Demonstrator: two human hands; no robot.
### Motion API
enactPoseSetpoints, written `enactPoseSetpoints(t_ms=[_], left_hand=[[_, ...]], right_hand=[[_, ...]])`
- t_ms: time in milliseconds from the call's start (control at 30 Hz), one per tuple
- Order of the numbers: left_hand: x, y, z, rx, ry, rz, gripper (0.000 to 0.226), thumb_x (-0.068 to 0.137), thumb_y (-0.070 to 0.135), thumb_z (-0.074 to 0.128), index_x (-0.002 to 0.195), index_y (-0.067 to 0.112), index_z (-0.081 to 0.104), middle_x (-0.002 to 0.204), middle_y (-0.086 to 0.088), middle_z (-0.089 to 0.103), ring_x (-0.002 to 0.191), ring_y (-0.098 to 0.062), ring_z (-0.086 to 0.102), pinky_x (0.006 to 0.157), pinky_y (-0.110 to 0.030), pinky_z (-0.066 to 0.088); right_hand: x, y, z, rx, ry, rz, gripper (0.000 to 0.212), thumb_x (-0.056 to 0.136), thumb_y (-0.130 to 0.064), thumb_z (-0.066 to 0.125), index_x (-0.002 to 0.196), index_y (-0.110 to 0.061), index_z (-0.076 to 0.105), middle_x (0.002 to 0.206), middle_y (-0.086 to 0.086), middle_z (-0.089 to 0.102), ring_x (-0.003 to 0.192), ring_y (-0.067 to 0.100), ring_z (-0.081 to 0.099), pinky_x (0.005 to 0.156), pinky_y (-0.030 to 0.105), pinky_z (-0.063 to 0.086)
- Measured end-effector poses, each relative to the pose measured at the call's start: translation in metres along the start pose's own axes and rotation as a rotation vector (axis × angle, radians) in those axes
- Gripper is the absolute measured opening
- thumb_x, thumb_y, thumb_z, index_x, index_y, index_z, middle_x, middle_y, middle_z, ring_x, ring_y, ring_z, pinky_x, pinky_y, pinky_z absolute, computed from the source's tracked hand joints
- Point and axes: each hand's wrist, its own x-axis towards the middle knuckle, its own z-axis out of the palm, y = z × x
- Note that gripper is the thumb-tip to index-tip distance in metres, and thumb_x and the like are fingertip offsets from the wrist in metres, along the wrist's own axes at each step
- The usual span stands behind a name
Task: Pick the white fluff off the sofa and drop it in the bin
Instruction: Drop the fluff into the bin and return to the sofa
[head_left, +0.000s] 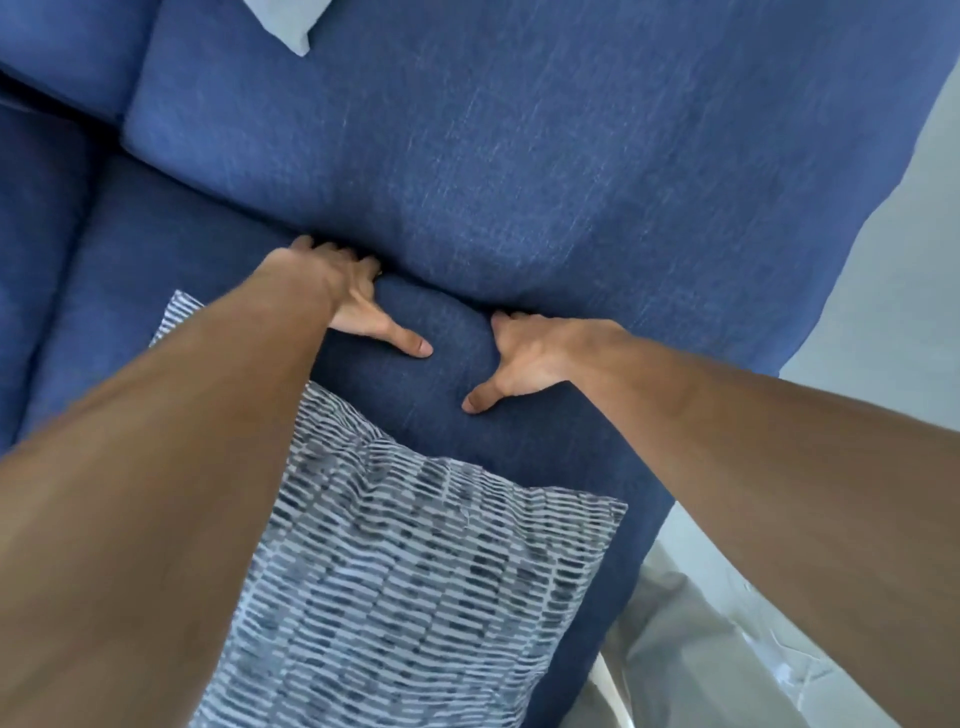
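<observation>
The blue sofa (519, 156) fills the view. My left hand (353, 296) and my right hand (530, 358) both reach into the gap between the seat cushion (447, 364) and the back cushion. Their fingers are tucked out of sight in that gap, and both thumbs lie spread on top of the seat cushion, which bulges up between them. I see no white fluff anywhere. At the lower right, beside the sofa, stands something pale grey with a crinkled plastic lining (696, 654), possibly the bin.
A cushion with a blue and white dashed pattern (415, 597) lies on the seat under my left forearm. The corner of a white pillow (291, 26) shows at the top. Pale floor (893, 286) runs along the sofa's right side.
</observation>
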Motion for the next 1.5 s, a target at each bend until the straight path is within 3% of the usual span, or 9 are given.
enactPoseSetpoints(t_ms=[167,433,600,700,900,1033,1167,1367,1500], left_hand=[[0.012,-0.002,-0.010,0.021,-0.051,-0.012,0.143,0.032,0.103,0.043,0.152,0.031,0.021,0.159,0.002,0.023,0.147,-0.023,0.019,0.118,-0.044,0.014],[-0.005,0.001,-0.001,-0.163,0.063,-0.057,0.132,0.030,0.099,0.052,0.140,0.026,0.046,0.144,-0.005,0.048,0.133,-0.029,0.043,0.110,-0.041,0.030],[-0.026,0.001,0.014,-0.307,0.249,-0.030,0.107,0.045,0.090,0.060,0.130,0.025,0.055,0.136,-0.006,0.055,0.126,-0.030,0.050,0.103,-0.039,0.040],[-0.035,-0.003,0.014,-0.399,0.271,-0.033,0.099,0.051,0.082,0.062,0.134,0.029,0.054,0.138,-0.005,0.054,0.128,-0.031,0.049,0.105,-0.040,0.042],[-0.044,-0.009,0.014,-0.541,0.444,-0.066,0.026,0.086,0.022,0.054,0.102,0.036,0.069,0.120,-0.012,0.058,0.107,-0.038,0.056,0.094,-0.044,0.050],[-0.056,0.005,0.016,-0.618,0.531,-0.136,0.030,0.091,0.009,0.048,0.104,0.027,0.068,0.119,-0.015,0.054,0.108,-0.039,0.054,0.090,-0.041,0.048],[-0.077,0.004,0.010,-0.655,0.600,-0.190,0.029,0.093,0.012,0.047,0.112,0.024,0.065,0.124,-0.017,0.052,0.112,-0.039,0.052,0.088,-0.040,0.046],[-0.138,-0.004,-0.007,-0.742,0.666,-0.160,0.034,0.091,0.018,0.041,0.112,0.038,0.060,0.122,-0.005,0.054,0.102,-0.028,0.048,0.089,-0.040,0.047],[-0.206,-0.006,-0.044,-0.699,0.720,-0.189,0.038,0.094,0.008,0.040,0.115,0.023,0.067,0.124,-0.010,0.058,0.116,-0.032,0.049,0.082,-0.034,0.042]], right_hand=[[0.012,-0.001,-0.016,-0.039,-0.098,0.007,0.110,0.058,-0.072,0.074,0.146,-0.024,0.030,0.142,-0.005,0.044,0.127,0.023,0.046,0.098,0.039,0.040],[-0.004,0.001,-0.012,0.060,0.009,-0.040,0.091,0.054,-0.072,0.075,0.130,-0.030,0.050,0.122,-0.007,0.056,0.108,0.020,0.057,0.097,0.041,0.047],[-0.022,0.005,-0.003,0.112,0.137,-0.033,0.068,0.072,-0.063,0.060,0.130,-0.031,0.049,0.129,-0.004,0.049,0.118,0.022,0.050,0.097,0.041,0.043],[-0.024,0.007,-0.002,0.081,0.212,-0.023,0.048,0.088,-0.045,0.043,0.132,-0.025,0.051,0.139,0.005,0.046,0.123,0.029,0.048,0.099,0.042,0.041],[-0.033,0.008,0.003,0.079,0.388,-0.017,0.021,0.095,-0.015,0.052,0.113,-0.021,0.060,0.111,0.006,0.042,0.093,0.027,0.049,0.085,0.036,0.048],[-0.040,0.010,0.009,0.245,0.546,-0.007,0.018,0.091,-0.007,0.056,0.092,-0.025,0.060,0.102,0.005,0.045,0.086,0.025,0.053,0.071,0.030,0.048],[-0.062,0.013,-0.001,0.371,0.666,0.015,0.015,0.090,-0.008,0.058,0.093,-0.022,0.064,0.101,0.003,0.042,0.084,0.026,0.055,0.063,0.028,0.044],[-0.134,-0.002,-0.035,0.371,0.772,-0.062,0.020,0.093,-0.006,0.052,0.101,-0.021,0.062,0.093,-0.001,0.036,0.086,0.030,0.061,0.076,0.037,0.056],[-0.205,-0.021,-0.068,0.288,0.848,-0.096,0.029,0.094,-0.002,0.047,0.105,-0.021,0.066,0.105,0.007,0.045,0.085,0.028,0.061,0.075,0.033,0.056]])
